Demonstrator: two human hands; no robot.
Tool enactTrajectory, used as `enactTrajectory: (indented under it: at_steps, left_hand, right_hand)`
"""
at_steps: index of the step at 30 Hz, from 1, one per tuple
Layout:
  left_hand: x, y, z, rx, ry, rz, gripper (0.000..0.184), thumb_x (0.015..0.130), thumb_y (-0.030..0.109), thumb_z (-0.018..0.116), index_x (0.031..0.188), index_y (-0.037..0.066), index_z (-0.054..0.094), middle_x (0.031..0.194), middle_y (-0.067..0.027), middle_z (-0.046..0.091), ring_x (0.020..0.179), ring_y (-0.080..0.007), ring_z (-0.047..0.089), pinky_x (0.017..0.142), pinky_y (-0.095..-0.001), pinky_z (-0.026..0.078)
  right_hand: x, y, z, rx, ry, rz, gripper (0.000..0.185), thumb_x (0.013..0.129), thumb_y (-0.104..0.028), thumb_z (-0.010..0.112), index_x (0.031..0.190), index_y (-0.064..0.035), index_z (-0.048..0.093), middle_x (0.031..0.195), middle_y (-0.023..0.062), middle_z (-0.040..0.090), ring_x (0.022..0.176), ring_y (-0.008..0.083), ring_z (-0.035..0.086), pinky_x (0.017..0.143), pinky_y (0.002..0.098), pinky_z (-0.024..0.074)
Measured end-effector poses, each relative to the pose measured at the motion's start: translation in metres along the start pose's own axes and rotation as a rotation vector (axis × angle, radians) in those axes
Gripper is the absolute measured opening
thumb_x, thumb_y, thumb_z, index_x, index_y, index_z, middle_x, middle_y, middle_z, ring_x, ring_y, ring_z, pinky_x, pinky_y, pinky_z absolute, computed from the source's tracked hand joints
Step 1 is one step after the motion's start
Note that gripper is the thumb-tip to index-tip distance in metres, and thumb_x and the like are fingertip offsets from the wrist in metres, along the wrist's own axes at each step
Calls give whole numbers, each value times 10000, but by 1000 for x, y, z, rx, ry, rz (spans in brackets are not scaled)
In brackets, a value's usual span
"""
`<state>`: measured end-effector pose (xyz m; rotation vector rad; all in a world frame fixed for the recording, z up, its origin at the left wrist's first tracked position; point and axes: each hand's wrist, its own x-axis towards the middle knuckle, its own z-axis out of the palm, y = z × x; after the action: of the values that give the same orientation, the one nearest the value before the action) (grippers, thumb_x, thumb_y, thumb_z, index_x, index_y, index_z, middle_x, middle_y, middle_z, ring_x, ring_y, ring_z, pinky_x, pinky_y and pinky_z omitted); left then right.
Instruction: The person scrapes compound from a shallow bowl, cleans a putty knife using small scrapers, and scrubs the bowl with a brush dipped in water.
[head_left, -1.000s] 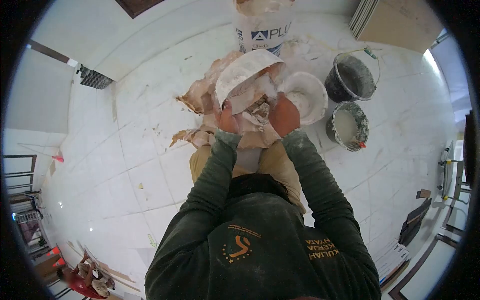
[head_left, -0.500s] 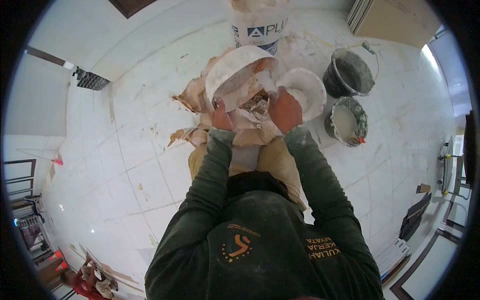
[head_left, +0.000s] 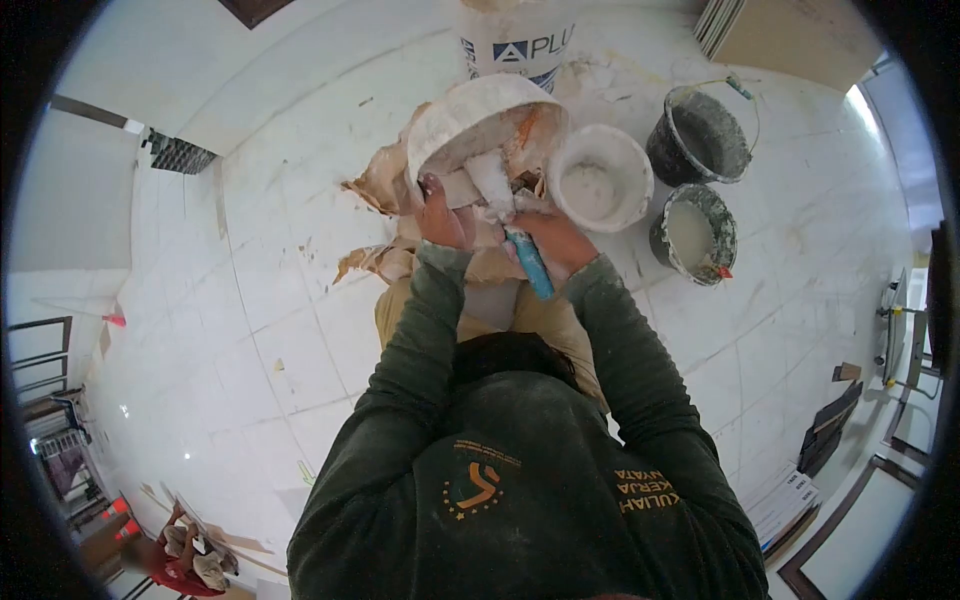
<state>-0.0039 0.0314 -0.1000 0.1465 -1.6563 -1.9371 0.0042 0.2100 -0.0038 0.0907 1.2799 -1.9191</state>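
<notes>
My left hand (head_left: pixel 446 217) grips the near left rim of a whitish round bowl (head_left: pixel 470 112), which is tilted with its opening toward me. A trowel with a blue handle (head_left: pixel 531 264) is in my right hand (head_left: pixel 556 240), its powder-coated blade (head_left: pixel 491 180) at the bowl's opening. Torn brown paper (head_left: pixel 379 182) lies beneath and left of the bowl. A white bucket (head_left: pixel 602 180) with pale material inside stands just right of the bowl.
Two dark buckets stand at the right, one greyish inside (head_left: pixel 706 134), one holding whitish liquid (head_left: pixel 692 236). A large printed bag (head_left: pixel 512 45) stands beyond the bowl. Boards (head_left: pixel 790 42) lean at the upper right. Another person (head_left: pixel 184 562) is at the far lower left.
The blue-handled trowel has come into view in my right hand, which has turned and moved slightly down. The bowl has tipped a little, and its inside shows more.
</notes>
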Motion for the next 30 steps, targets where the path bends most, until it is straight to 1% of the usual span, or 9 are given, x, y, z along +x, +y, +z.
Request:
enactTrajectory:
  at_steps: [5,8,10,14,16,19,21,26,30]
  left_hand:
    - [-1,7,3,-80,17,-88,528,945,346,498,1337,21,357,1324,-124,455,1215,-288,455,1028,-454,387]
    - [0,29,16,-533,81,-149,237,941,157,488,1138,27,508,1061,-82,560,946,-216,567,853,-341,464]
    - [-3,41,17,-546,53,-280,534,938,351,511,1344,41,356,1329,-122,451,1222,-293,447,1032,-463,382]
    - [-1,49,21,-540,15,-226,531,937,347,516,1344,46,355,1323,-123,456,1221,-290,450,1034,-462,382]
    - [0,55,26,-662,77,-186,245,944,170,505,1154,45,488,1048,-48,539,974,-148,549,854,-311,483]
    - [-1,60,25,-761,83,-244,262,936,142,513,1176,44,480,1101,-70,547,1011,-168,554,878,-333,489]
    - [-3,69,30,-776,84,-224,283,932,122,512,1197,34,468,1134,-84,543,1030,-184,553,883,-337,491]
    - [-6,37,21,-766,14,-196,380,916,66,498,1277,-15,413,1201,-129,535,1088,-244,544,907,-370,479]
    - [-14,32,10,361,-66,332,376,945,258,506,1229,18,445,1199,-136,535,1051,-282,550,880,-457,474]
  right_hand:
    - [-13,-1,-10,215,-79,-46,300,878,-12,473,1175,35,484,911,101,584,686,145,562,570,272,482]
    - [-17,-3,-12,144,-108,-81,328,870,14,473,1196,41,475,917,105,585,709,140,559,577,270,481]
    - [-21,-3,-9,97,-123,-78,334,866,19,478,1199,41,475,924,106,585,723,137,555,581,267,480]
    - [-30,-3,0,90,-137,-140,198,888,-64,528,1063,22,563,876,61,595,688,101,557,562,259,489]
    - [-32,-4,3,88,-139,-148,185,893,-84,533,1042,21,569,869,48,595,680,85,551,556,254,485]
    - [-30,-4,1,-254,105,-286,211,894,-119,533,1036,33,566,842,114,626,656,185,594,565,291,492]
    - [-23,-9,-5,-1005,510,-553,243,884,-151,525,1028,42,561,806,214,620,651,350,596,590,377,500]
    - [-3,0,-11,-1288,566,-524,334,889,-207,523,1067,75,537,732,295,576,751,403,605,647,467,455]
    - [7,36,17,-1179,478,-570,368,887,-239,526,1091,67,530,859,310,584,850,482,557,704,485,450]
